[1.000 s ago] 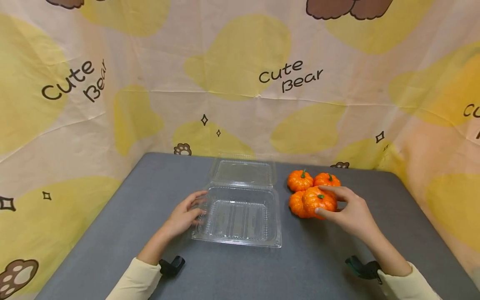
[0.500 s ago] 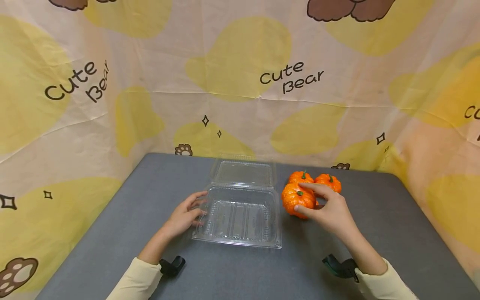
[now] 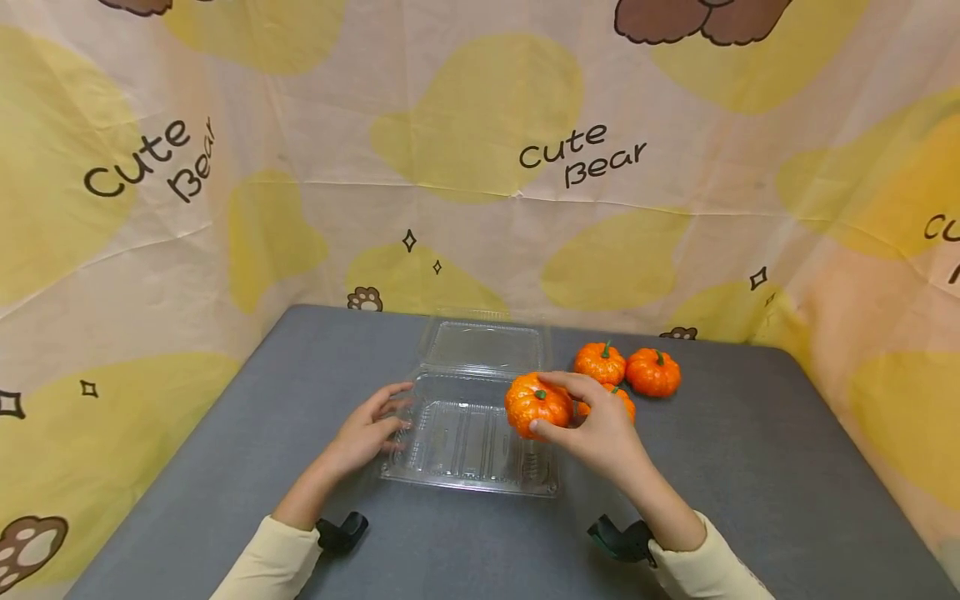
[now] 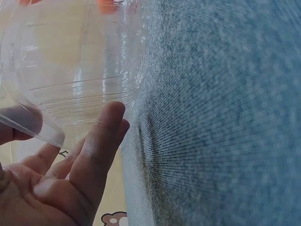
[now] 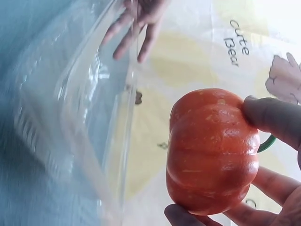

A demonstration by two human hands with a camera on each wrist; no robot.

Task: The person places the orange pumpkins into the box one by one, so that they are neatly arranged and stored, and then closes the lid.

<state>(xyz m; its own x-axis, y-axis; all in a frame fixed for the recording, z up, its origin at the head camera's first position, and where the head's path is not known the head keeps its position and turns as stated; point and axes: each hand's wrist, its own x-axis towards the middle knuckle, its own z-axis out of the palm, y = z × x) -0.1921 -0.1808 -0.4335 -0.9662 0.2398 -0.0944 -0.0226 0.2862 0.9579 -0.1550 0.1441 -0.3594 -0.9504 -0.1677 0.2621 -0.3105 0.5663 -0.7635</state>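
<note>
My right hand (image 3: 603, 429) grips a small orange pumpkin (image 3: 534, 406) with a green stem, held over the right side of a clear plastic clamshell box (image 3: 472, 483). In the right wrist view, the thumb and fingertips press on opposite sides of the pumpkin (image 5: 211, 150). The box stands open, its lid (image 3: 487, 343) laid back behind the base. My left hand (image 3: 367, 429) rests at the box's left side with relaxed fingers. The left wrist view shows those fingers (image 4: 96, 141) against the outside of the clear wall (image 4: 70, 61).
Right of the box sit an orange pumpkin (image 3: 600, 363) at the back, another pumpkin (image 3: 654, 372) beside it, and a third pumpkin (image 3: 621, 402) partly hidden by my right hand. Everything stands on a grey table (image 3: 750, 467). A printed cloth (image 3: 480, 150) hangs behind.
My right hand has carried the pumpkin leftward, from above the other pumpkins to over the box's right side, uncovering the pumpkins at the back. My left hand has stayed in place.
</note>
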